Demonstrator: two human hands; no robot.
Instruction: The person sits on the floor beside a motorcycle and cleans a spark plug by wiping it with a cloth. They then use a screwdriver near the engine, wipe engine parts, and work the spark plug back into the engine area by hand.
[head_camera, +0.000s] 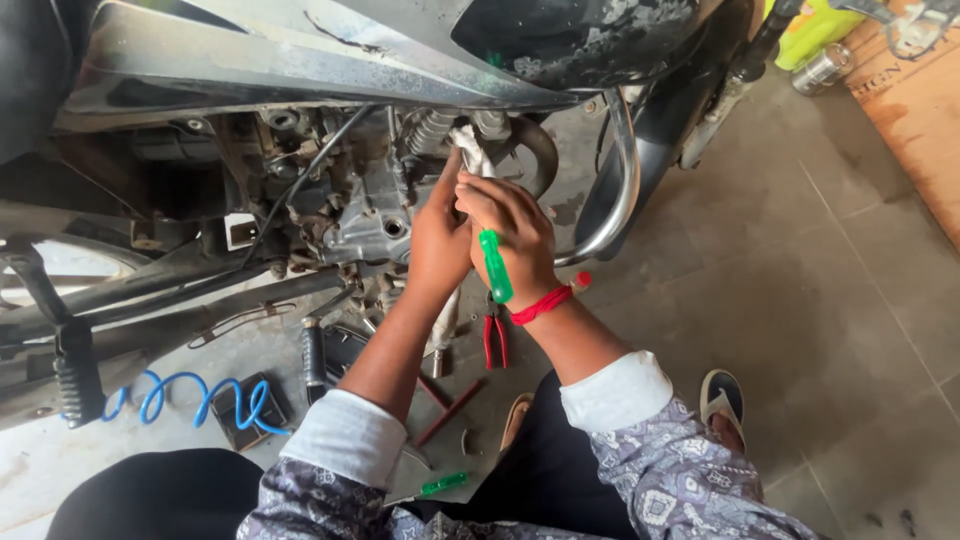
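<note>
Screwdriver (495, 266) with a translucent green handle sits in the right hand (512, 238), fingers closed around its upper end while the handle hangs down past the wrist, which wears a red thread band (545, 302). That hand presses against a twisted white cloth (470, 150) at the top of a motorcycle engine (365, 205). Beside it, touching, the left hand (438, 240) reaches up to the same spot, its fingers curled against the engine and the cloth; whether they grip anything cannot be told from this angle. Both forearms emerge from white cuffs on patterned grey sleeves. A curved chrome pipe (622, 170) runs down just right of the hands, under the dark fuel tank (580, 40). On the tiled floor (830, 300) below the wrists lie red-handled pliers (495, 338), a second green-handled tool (443, 484) near the left cuff, and thin reddish rods (450, 410). Farther left, a coiled blue hose (195, 398) curls beside a footrest spring (75, 385). A sandalled foot (724, 400) rests to the right, well apart from the engine.
</note>
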